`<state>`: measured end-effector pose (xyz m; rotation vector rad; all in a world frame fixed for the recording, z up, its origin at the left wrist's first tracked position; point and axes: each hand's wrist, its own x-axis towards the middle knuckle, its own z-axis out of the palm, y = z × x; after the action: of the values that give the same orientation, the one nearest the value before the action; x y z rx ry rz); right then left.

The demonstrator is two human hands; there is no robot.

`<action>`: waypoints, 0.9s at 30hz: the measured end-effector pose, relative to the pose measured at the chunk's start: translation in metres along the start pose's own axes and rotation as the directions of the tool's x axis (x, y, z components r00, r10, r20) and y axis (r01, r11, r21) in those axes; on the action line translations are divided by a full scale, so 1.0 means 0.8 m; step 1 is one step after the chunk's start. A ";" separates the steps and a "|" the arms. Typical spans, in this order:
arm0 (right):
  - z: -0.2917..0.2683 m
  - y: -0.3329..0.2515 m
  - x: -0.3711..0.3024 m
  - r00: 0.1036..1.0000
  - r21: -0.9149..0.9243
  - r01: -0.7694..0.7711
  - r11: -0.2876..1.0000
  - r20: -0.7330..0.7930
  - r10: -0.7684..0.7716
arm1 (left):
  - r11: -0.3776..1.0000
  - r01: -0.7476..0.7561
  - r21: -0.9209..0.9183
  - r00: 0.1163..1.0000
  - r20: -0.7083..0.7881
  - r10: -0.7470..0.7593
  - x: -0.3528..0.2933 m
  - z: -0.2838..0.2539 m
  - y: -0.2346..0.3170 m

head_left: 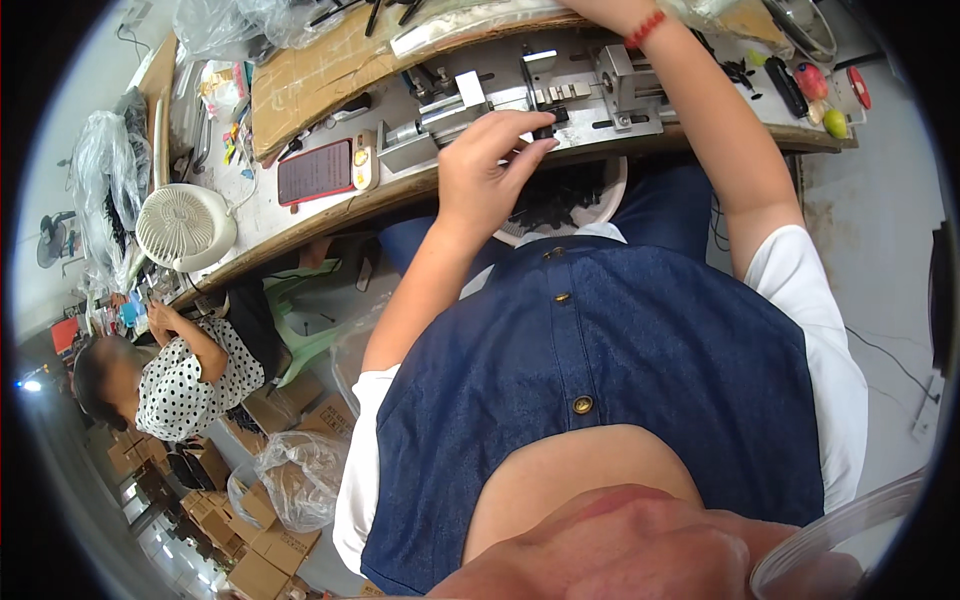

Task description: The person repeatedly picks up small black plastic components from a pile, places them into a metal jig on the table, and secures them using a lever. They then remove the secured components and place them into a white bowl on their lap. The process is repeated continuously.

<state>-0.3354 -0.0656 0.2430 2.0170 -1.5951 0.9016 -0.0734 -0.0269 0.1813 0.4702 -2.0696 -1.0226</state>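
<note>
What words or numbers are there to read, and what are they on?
Brown cartons: dark printing, too small and blurred to read surely.
Phone in a red case: any writing on its screen is too small to read.
Nothing else shows clear writing.

A black part [560, 116] sits at the metal fixture [568, 92].

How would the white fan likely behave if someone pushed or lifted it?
The fan is probably light for its size, since its shell looks like plastic. Its rounded, slatted front looks stiff, so it should keep its shape. Being near the bench edge, it might fall if pushed outward.
</note>
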 end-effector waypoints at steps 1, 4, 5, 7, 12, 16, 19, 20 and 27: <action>0.005 0.013 0.008 0.999 -0.029 0.002 1.000 0.044 -0.001 | 0.999 0.000 0.041 1.000 0.013 -0.001 -0.003 0.008 -0.006; 0.018 0.025 0.024 0.976 -0.022 -0.065 0.998 0.206 0.068 | 0.982 0.004 0.190 1.000 0.006 -0.005 -0.010 0.026 -0.014; 0.016 0.024 0.026 0.984 -0.008 -0.034 0.999 0.174 0.035 | 0.976 -0.012 0.218 1.000 0.005 0.011 -0.010 0.031 -0.019; 0.006 0.017 0.023 0.993 0.014 0.029 0.999 0.111 -0.030 | 0.962 -0.045 0.271 0.999 0.006 0.045 -0.008 0.040 -0.028; -0.065 -0.020 -0.006 0.933 0.345 -0.358 0.867 0.102 0.345 | 0.954 -0.057 0.293 0.998 0.005 0.058 -0.011 0.048 -0.028; -0.075 -0.051 -0.064 0.848 0.648 -0.430 0.629 0.050 0.528 | 0.957 -0.013 0.290 1.000 0.021 0.007 -0.012 0.044 -0.024; -0.084 -0.083 -0.109 0.931 0.546 -0.315 0.776 0.021 0.363 | 0.953 -0.055 0.298 0.998 0.011 0.054 0.002 0.029 -0.010; -0.089 -0.100 -0.118 0.951 0.514 -0.280 0.811 0.032 0.309 | 0.945 -0.099 0.313 0.994 -0.008 0.107 0.015 0.021 -0.009; -0.048 -0.148 -0.173 0.958 0.189 -0.200 0.961 0.245 0.151 | 0.561 -0.221 0.798 0.896 -0.061 0.440 0.154 -0.099 -0.053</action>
<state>-0.2490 0.0870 0.1809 2.2191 -1.9004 0.9696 -0.0918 -0.1679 0.2368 0.5550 -2.1592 0.2317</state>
